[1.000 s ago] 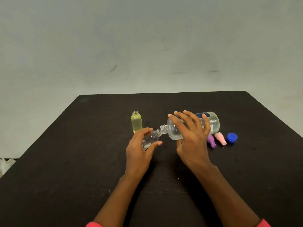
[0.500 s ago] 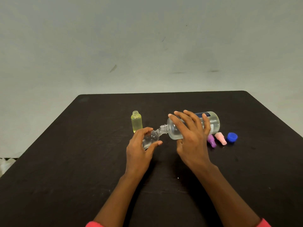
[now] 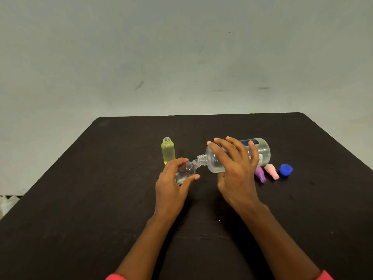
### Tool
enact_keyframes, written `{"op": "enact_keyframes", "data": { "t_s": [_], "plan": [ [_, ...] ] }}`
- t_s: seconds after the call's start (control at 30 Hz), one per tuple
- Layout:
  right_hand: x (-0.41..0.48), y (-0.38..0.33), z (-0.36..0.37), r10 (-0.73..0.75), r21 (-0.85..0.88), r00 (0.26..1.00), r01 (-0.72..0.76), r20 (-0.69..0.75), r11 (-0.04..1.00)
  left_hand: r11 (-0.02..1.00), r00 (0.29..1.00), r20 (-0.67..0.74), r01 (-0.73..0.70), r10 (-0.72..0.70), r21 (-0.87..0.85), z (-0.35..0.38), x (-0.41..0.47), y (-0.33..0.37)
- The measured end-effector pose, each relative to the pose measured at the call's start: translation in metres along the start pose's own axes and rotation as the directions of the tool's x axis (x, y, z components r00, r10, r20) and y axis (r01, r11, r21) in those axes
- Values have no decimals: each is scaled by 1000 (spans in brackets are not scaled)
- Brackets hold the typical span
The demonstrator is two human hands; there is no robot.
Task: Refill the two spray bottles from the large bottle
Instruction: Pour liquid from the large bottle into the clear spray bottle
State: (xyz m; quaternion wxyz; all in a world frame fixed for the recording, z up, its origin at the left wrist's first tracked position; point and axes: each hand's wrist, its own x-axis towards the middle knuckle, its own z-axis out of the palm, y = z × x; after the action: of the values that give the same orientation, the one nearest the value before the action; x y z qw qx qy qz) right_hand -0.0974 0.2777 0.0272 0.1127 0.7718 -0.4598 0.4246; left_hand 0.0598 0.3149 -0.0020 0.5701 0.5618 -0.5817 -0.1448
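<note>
The large clear plastic bottle (image 3: pixel 261 151) is tipped almost flat above the black table (image 3: pixel 80 199), with its base to the right and its ribbed, threaded neck pointing left and slightly down. The right hand (image 3: pixel 236 170) grips it from above, fingers spread over the shoulder and body and the thumb tucked beneath. The neck meets the open mouth of the small clear spray bottle (image 3: pixel 186 171) mouth to mouth. This small bottle leans up and to the right in the left hand (image 3: pixel 171 188), whose fingers and thumb curl round its lower body.

The large bottle is a smooth, round-shouldered cylinder with a dark blue label near the base and a white printed patch below it; clear liquid shows inside. The small bottle is see-through too, and liquid glints in its lower part.

Just beyond the left hand stands a small yellow translucent bottle (image 3: pixel 168 151) — upright, uncapped, its threaded rim bare. To the right of the right hand, three loose tops lie close together on the table — a purple spray top (image 3: pixel 260 174), a pale pink spray top (image 3: pixel 272 171) and a round blue screw cap (image 3: pixel 285 170). The table's surface looks matte and faintly creased.
</note>
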Motion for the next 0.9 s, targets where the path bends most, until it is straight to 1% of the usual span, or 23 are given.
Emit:
{"op": "enact_keyframes", "data": {
  "t_s": [0.9],
  "plan": [
    [1, -1, -1, 5, -7, 1000, -5, 12, 1000, 1000, 1000, -5, -15, 15, 0, 0, 0, 2]
  ]
}}
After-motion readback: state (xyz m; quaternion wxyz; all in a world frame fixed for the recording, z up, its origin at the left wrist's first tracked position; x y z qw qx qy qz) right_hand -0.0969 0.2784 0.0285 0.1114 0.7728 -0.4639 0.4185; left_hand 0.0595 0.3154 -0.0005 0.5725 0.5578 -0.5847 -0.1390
